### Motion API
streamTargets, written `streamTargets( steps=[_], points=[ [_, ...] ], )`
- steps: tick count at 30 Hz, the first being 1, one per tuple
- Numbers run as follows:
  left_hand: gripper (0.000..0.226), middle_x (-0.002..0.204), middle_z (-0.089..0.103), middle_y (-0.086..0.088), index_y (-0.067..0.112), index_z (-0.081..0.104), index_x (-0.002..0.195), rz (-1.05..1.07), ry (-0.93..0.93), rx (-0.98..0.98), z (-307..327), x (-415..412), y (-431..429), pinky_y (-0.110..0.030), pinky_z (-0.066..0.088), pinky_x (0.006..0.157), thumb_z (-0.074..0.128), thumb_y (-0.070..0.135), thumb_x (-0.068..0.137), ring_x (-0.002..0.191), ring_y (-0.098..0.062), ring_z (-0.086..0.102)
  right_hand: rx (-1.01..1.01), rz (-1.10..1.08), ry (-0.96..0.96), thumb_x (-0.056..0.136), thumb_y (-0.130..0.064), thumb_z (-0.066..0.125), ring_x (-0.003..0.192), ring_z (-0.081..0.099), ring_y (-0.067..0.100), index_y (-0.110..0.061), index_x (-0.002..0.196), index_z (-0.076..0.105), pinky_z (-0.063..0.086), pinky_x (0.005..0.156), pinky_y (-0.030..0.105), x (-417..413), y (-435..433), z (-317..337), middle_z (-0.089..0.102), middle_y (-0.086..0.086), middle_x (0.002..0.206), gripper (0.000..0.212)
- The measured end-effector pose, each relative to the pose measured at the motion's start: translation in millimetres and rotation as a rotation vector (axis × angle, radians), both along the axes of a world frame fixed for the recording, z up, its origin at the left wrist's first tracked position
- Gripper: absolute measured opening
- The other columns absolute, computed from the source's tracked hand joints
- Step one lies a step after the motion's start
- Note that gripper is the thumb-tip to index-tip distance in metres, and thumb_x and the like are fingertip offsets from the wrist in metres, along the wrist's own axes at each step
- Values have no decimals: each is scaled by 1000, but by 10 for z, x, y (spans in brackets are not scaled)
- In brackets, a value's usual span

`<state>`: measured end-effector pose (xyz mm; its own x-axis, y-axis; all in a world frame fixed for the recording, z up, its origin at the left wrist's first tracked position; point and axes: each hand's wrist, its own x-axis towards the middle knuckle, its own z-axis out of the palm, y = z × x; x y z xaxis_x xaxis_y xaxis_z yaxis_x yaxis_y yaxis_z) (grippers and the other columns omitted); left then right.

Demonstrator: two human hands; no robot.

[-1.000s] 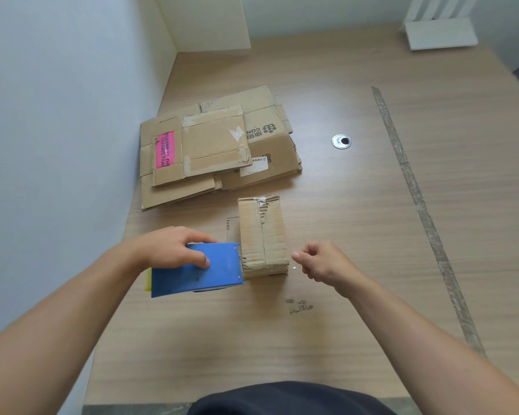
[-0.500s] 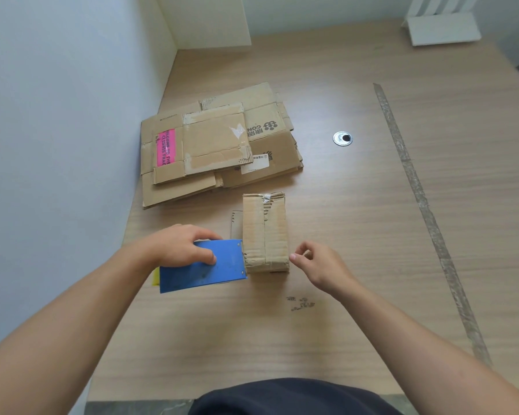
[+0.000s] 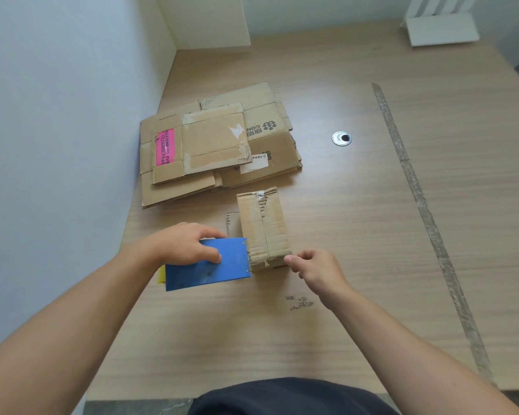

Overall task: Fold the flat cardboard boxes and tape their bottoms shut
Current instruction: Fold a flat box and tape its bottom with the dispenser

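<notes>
Left hand (image 3: 183,245) grips tape dispenser (image 3: 210,265) just left of box (image 3: 277,223); right hand (image 3: 315,271) curled at its near corner, hold unclear. My worry: unbraced box slides, tape misses seam (image 3: 263,232).

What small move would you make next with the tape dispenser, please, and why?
Probably bring the blue tape dispenser, gripped by the left hand, over the centre seam of the small box, which looks untaped; the right hand is at its near corner, seemingly ready to steady it.
</notes>
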<state>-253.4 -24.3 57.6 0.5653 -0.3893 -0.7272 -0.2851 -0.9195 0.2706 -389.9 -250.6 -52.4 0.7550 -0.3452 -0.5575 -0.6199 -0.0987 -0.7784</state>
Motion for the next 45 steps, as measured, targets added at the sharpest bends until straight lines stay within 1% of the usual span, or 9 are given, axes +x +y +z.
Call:
streamTargets(
  steps=[4, 6, 9, 12, 18, 23, 31, 35, 45],
  points=[
    [48, 115, 62, 13, 54, 54, 125, 1, -8, 2, -20, 6, -1, -35, 50, 89, 61, 53, 77, 103, -11, 57, -228, 129, -109, 91, -33, 71, 69, 54, 15, -19, 72, 64, 40, 66, 30, 27, -25, -27, 60, -6, 69, 24],
    [57, 116, 62, 13, 53, 54, 126, -1, 1, 5, -31, 5, -9, -36, 50, 89, 55, 56, 69, 104, -12, 58, -462, 251, -192, 94, -33, 66, 94, 56, 18, -22, 99, 65, 42, 80, 32, 44, -31, -45, 61, -2, 98, 13],
    [61, 116, 62, 12, 52, 54, 128, 0, 2, -11, -48, 8, -24, -35, 50, 88, 53, 56, 67, 103, -12, 57, -669, 473, -280, 97, -26, 56, 130, 35, 24, -33, 149, 37, 38, 106, 42, 116, -80, -58, 33, 3, 149, 56],
    [59, 117, 62, 14, 53, 55, 126, 22, 4, -28, -80, 1, -6, -38, 50, 91, 54, 57, 67, 104, -11, 57, -796, 779, -434, 90, -24, 37, 151, 9, 25, -42, 155, 21, 32, 109, 47, 255, -105, -87, 11, -2, 166, 69],
    [53, 115, 63, 16, 55, 55, 120, 74, 12, -92, -131, -16, 68, -39, 50, 93, 57, 56, 67, 102, -9, 58, -918, 959, -656, 91, -40, 52, 142, 36, 30, -42, 146, 34, 51, 87, 45, 479, -197, -254, 44, -5, 154, 57],
    [60, 121, 62, 14, 50, 56, 127, 89, 7, -127, -179, -40, 111, -39, 48, 97, 56, 53, 68, 108, -12, 57, -920, 918, -736, 86, -38, 64, 135, 34, 26, -45, 139, 41, 52, 72, 44, 546, -224, -286, 54, -6, 146, 58],
    [63, 119, 62, 16, 52, 54, 130, 99, -32, -144, -216, -84, 165, -35, 48, 93, 54, 54, 67, 105, -13, 57, -1020, 939, -739, 84, -42, 68, 144, 36, 32, -29, 140, 50, 35, 111, 60, 530, -78, -265, 44, 2, 154, 60],
    [59, 115, 64, 18, 52, 55, 127, 128, -25, -176, -194, -113, 191, -33, 49, 91, 55, 52, 68, 103, -10, 58, -939, 921, -792, 95, -43, 47, 142, 41, 32, -19, 148, 42, 49, 103, 49, 518, -59, -448, 43, 5, 155, 57],
    [44, 105, 67, 29, 61, 59, 113, 220, 69, -267, -147, -134, 561, -27, 49, 88, 61, 51, 70, 95, 3, 63, -976, 802, -904, 98, -41, 47, 140, 45, 30, -18, 143, 53, 51, 101, 47, 537, -52, -570, 49, 5, 150, 51]
  ],
)
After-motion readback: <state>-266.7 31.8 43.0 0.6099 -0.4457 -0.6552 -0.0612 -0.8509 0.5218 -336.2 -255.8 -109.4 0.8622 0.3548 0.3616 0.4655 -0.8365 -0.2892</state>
